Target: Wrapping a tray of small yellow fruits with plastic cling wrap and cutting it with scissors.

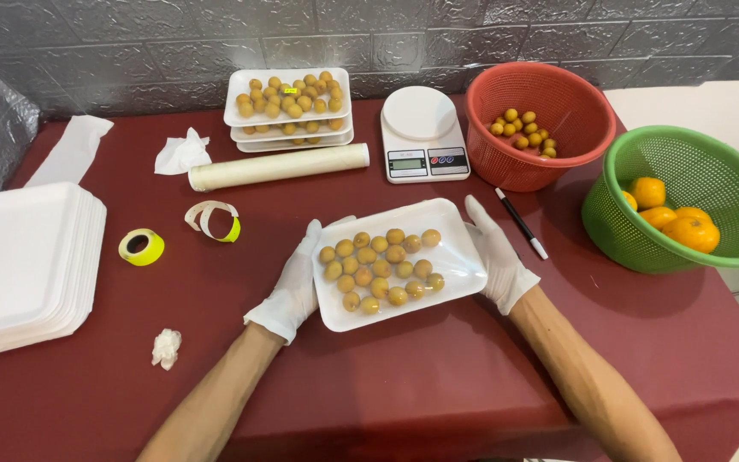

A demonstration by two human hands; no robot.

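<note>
- Two gloved hands grip one white foam tray (pixel 451 257) of small yellow-brown fruit (pixel 380 267), wrapped in clear film, mid-table on the dark red tablecloth (pixel 438 385).
- Left hand (pixel 292 287): white glove, fingers curled on the tray's left edge.
- Right hand (pixel 496 255): white glove, fingers flat along the tray's right edge.
- Stack of filled trays (pixel 289 107) at back by the wall; small yellow sticker on the top one.
- Roll of wrap (pixel 278 166) lies just in front of that stack.
- White kitchen scale (pixel 423 133) right of the roll.
- Red basket (pixel 549 120) holds a few of the same fruit; green basket (pixel 686 197) holds oranges.
- Black and white pen (pixel 521 222) near the right hand.
- Empty tray stack (pixel 23 265) at far left.
- Yellow label roll (pixel 141 246) with a loose strip (pixel 212 218) beside it.
</note>
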